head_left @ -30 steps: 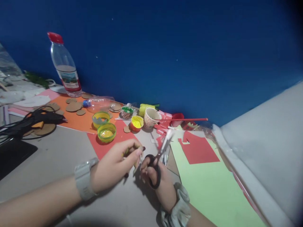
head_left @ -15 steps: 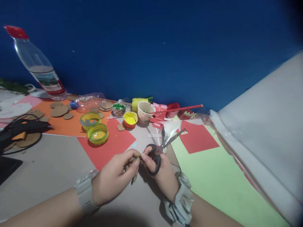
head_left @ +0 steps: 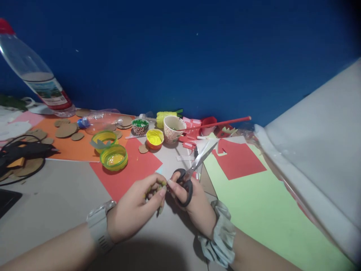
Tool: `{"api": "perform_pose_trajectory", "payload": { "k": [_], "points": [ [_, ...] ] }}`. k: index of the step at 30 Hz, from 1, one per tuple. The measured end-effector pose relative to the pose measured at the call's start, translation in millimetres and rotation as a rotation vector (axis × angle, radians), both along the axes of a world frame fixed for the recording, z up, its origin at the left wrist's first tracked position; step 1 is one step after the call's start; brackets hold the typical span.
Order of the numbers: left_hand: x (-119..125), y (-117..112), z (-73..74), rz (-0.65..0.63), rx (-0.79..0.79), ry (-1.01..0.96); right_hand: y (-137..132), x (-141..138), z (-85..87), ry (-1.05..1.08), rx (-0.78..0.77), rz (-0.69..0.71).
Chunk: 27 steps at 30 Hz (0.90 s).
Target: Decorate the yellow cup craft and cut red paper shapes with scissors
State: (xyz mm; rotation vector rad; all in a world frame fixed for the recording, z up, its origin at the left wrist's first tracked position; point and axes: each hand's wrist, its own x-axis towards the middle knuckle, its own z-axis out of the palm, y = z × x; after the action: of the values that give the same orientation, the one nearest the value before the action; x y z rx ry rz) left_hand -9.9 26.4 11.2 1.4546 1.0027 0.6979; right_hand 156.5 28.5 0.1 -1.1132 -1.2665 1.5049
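My right hand (head_left: 194,205) grips black-handled scissors (head_left: 189,178), fingers through the loops, blades slightly apart and pointing up-right over the table. My left hand (head_left: 135,209), with a grey watch on the wrist, is closed in a pinch on a small yellowish-green piece (head_left: 161,185) that I cannot make out clearly. The fingertips of both hands meet just above the grey tabletop. A grey scrunchie sits on my right wrist.
A light green sheet (head_left: 259,218) with a red cut paper (head_left: 238,160) lies right. Paint cups (head_left: 114,157), a paper cup (head_left: 172,129), a red stick (head_left: 217,123), cardboard discs on orange paper (head_left: 67,130), bottles (head_left: 36,77) and a black glue gun (head_left: 25,150) crowd the back and left.
The view has shifted right, so the bottle slid left. My hands have closed together, and the scissors swung from upright to pointing up-right.
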Motion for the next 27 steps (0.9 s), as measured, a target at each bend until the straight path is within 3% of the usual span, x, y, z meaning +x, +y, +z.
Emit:
{"api": "perform_pose_trajectory", "payload": {
  "k": [10,16,21,24,27],
  "points": [
    [-2,1,-3.9,0.024,-0.008,-0.078,-1,-1,-1.1,0.044,-0.060,-0.020],
    [1,6,-5.2,0.138,-0.114,-0.199,-4,1,-5.0,0.002,-0.007,-0.012],
    [2,14,-5.8,0.284,-0.216,-0.392,-10,-4,-10.8,0.068,0.047,0.078],
    [1,18,-6.8,0.381,-0.194,-0.421,-14,-7,-3.1,0.015,0.086,0.022],
    [1,21,-7.4,0.395,-0.197,-0.430,-14,-1,22.0,-0.161,0.103,0.047]
  ]
}}
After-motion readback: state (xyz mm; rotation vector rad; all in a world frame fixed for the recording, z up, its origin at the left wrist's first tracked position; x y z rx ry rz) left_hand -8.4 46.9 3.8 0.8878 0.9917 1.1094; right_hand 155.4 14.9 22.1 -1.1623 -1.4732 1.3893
